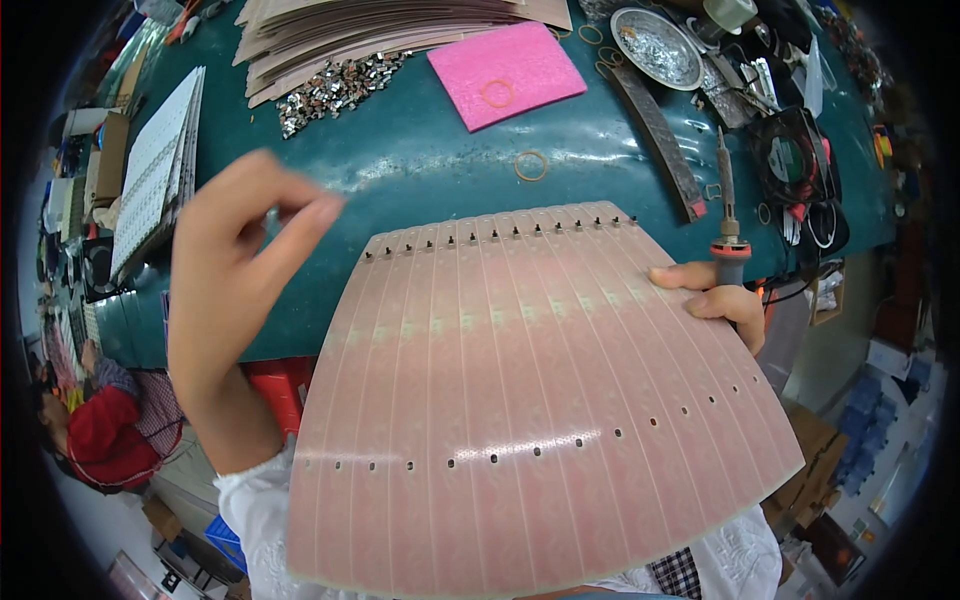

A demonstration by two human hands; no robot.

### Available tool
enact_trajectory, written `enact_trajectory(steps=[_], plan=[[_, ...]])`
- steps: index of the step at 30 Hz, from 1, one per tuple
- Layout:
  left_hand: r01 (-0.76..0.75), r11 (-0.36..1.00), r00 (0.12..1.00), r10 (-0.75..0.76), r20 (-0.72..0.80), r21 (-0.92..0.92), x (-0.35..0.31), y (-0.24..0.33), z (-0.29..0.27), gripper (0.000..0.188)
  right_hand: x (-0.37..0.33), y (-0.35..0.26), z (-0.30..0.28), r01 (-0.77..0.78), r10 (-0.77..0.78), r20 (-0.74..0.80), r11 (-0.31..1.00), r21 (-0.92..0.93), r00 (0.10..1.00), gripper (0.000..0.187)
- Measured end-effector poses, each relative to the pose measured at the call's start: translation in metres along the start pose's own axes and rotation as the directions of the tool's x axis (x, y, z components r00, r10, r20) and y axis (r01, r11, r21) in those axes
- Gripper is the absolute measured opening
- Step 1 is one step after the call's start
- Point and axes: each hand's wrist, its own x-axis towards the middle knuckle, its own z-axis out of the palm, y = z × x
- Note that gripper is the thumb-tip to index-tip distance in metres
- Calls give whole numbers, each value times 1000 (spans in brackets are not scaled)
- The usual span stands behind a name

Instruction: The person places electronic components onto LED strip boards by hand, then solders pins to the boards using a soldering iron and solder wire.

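Observation:
A large pinkish panel (520,370), scored into long strips, lies tilted before me, its near end over my lap. A row of small dark metal pins (494,237) stands along its far edge, and a row of small holes (537,452) crosses nearer to me. My right hand (715,298) is closed at the panel's right edge, fingertips on its surface. A soldering iron (731,250) points upward from that hand; its lower handle is hidden. My left hand (245,260) is raised left of the panel, thumb and forefinger pinched; whatever lies between them is too blurred to make out.
On the green tabletop (420,170) lie a pile of small metal clips (335,92), a pink sponge sheet (507,75), rubber bands (531,166) and a dark bar (655,140). Stacked panels (370,30) stand behind. A metal dish (657,48) and small fan (785,155) are at right.

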Motion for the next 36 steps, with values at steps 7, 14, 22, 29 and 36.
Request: enact_trajectory(steps=[7, 14, 22, 29, 36], plan=[[171, 955, 980, -191, -64, -242, -90, -5, 12, 37, 4, -7, 5, -37, 36, -25, 998, -44, 999, 33], [-121, 953, 944, 23, -329, -279, -97, -20, 52, 31, 6, -2, 0, -8, 9, 47, 1000, -25, 999, 35], [-133, 989, 962, 114, -250, -61, -87, -9, 39, 25, 24, 28, 7, -66, 73, -140, 996, 53, 987, 35], [-140, 988, 930, 109, -350, -65, -90, -14, 51, 24, 37, 50, -2, 31, -13, 45, 898, -439, 999, 33], [-136, 989, 923, 107, -371, -53, -89, -13, 51, 23, 41, 55, -3, 45, -22, 66, 931, -362, 998, 33]])
